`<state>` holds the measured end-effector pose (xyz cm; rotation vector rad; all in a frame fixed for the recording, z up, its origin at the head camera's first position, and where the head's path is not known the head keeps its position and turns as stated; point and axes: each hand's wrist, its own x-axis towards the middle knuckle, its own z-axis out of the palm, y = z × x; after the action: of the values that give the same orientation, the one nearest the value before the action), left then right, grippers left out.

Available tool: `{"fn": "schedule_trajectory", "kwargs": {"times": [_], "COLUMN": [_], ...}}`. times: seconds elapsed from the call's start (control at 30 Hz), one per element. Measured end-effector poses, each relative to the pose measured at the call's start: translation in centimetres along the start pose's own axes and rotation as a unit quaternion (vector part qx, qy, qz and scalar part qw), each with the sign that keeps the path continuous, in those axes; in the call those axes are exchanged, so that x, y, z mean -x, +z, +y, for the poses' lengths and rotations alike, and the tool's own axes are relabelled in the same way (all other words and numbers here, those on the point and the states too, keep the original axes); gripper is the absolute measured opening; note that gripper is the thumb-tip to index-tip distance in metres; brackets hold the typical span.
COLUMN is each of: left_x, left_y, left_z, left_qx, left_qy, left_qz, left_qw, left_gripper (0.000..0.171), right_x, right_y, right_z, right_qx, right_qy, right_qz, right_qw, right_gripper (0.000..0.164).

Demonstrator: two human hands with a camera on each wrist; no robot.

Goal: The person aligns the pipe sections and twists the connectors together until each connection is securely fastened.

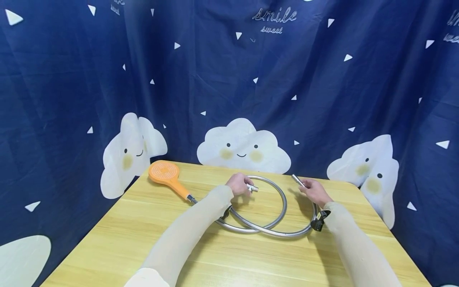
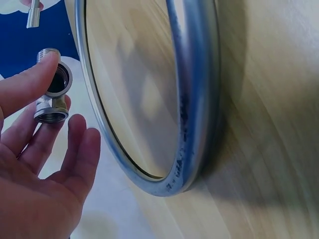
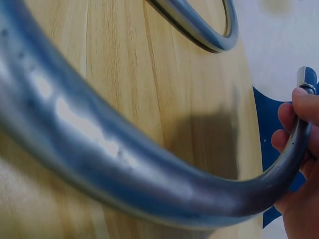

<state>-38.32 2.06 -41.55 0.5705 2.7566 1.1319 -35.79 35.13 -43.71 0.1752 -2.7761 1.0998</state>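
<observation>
My left hand [image 1: 239,184] pinches a small chrome tee fitting [image 2: 53,84] between thumb and fingers, held above the table. Its threaded end and two round openings show in the left wrist view. The right hand [image 1: 315,192] grips a grey metal shower hose [image 3: 199,196] just below its chrome end connector [image 1: 297,180], which points up and away. Fitting and connector are apart. From the right hand the hose loops across the table and passes under the left forearm to an orange shower head [image 1: 164,170], which lies at the far left with its spray face up.
The wooden table [image 1: 229,259] has its far edge close behind both hands. A dark blue curtain [image 1: 229,87] with clouds and triangles hangs around it. A black wrist camera [image 1: 318,221] sits at the right wrist, near the hose.
</observation>
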Motion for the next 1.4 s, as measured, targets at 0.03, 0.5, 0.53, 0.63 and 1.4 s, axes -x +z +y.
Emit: {"fn": "schedule_trajectory", "kwargs": {"times": [0.03, 0.5, 0.53, 0.63, 1.4], "left_x": [0.0, -0.4, -0.3, -0.3, -1.0], "left_y": [0.0, 0.2, 0.2, 0.2, 0.3], "left_z": [0.0, -0.2, -0.2, -0.2, -0.3], "left_qx": [0.002, 0.053, 0.053, 0.053, 0.116], "left_qy": [-0.001, -0.002, -0.001, -0.002, -0.035], "left_qz": [0.0, 0.01, 0.011, 0.015, 0.042], "left_qw": [1.0, 0.9985, 0.9985, 0.9985, 0.9917], "left_gripper": [0.036, 0.032, 0.032, 0.033, 0.034], "right_x": [-0.1, -0.7, -0.8, -0.9, -1.7], "right_y": [0.0, 0.2, 0.2, 0.5, 2.0], "right_z": [0.0, -1.0, -1.0, -1.0, -4.0], "right_qx": [-0.004, 0.004, 0.004, -0.003, 0.009], "right_qy": [0.003, -0.012, -0.012, -0.014, -0.079], "right_qz": [0.0, 0.003, 0.003, 0.005, -0.015], "right_qw": [1.0, 1.0, 1.0, 1.0, 0.997], "right_gripper": [0.027, 0.023, 0.023, 0.024, 0.017]}}
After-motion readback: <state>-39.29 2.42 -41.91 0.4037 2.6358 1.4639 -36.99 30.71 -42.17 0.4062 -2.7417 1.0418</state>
